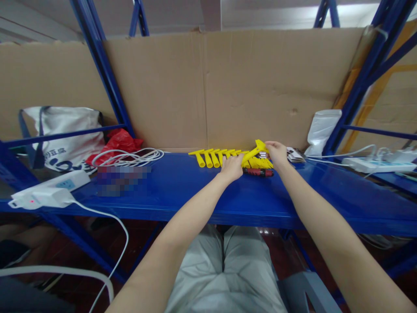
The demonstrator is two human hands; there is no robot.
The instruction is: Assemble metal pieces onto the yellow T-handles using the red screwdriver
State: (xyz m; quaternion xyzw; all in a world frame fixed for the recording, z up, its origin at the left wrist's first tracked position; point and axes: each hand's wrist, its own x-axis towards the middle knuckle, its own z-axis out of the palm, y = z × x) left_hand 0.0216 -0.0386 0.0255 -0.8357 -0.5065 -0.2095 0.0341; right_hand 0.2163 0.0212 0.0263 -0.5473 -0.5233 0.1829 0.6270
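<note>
Holding one yellow piece (252, 153) between them, both hands are up at the back of the blue shelf (182, 187). The piece is long with a bar across its top end, and it tilts up toward the right. It is lifted a little above the shelf. The left hand (232, 167) has its grip closed around the low end. The right hand (276, 153) has its fingers pinched on the high end, by the bar.

Just under the grip lies a red and black tool (258, 172), flat on the shelf. Right behind the grip and off to its left is a row of yellow pieces (215, 157), the same kind, lying side by side with their bars toward the cardboard wall (202, 87). More of them sit bunched under the held piece.

Just to the right of the right hand are some small cards (296, 154). Farther right, a white plastic bag (321, 126) leans on the wall. Past that is a white power strip (374, 165) with plugs and thin wires.

Well to the left of the grip is a loose bundle of white cables (130, 157). Behind the bundle is a red bag (119, 141), and next to that a white cloth bag (65, 134) with blue straps. Another power strip (48, 191) sits at the left front edge, showing a small red light, and its cord hangs down.

Below the shelf, near the person, are grey trouser legs (224, 269).
</note>
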